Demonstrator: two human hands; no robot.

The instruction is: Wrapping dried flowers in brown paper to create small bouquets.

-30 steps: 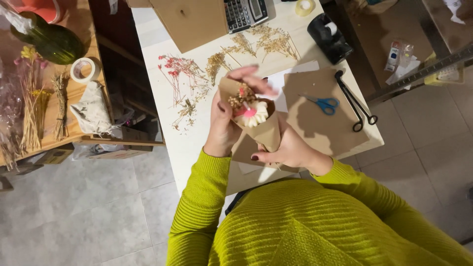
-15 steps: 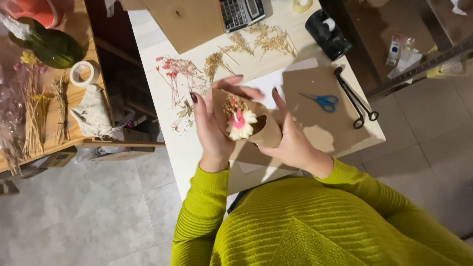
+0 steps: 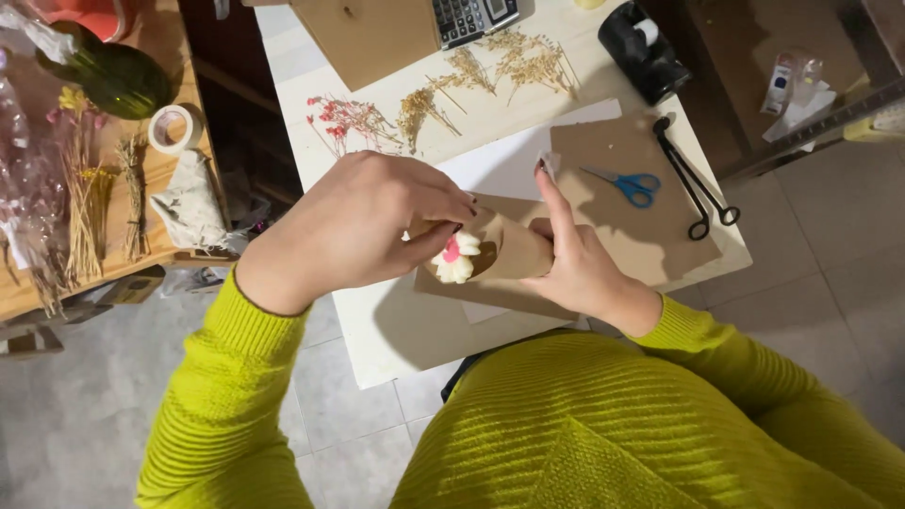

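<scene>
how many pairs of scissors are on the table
2: blue-handled scissors lie on the brown paper sheet right of the hands; long black scissors lie beside them, at that sheet's right edge. Others may be hidden under hands or paper.

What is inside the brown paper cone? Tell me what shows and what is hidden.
At the mouth of the brown paper cone a white and pink flower pokes out. Its stem and anything deeper are covered by the paper, the left hand and the right hand.

scissors lie on the cardboard sheet, tape dispenser behind them.
</scene>
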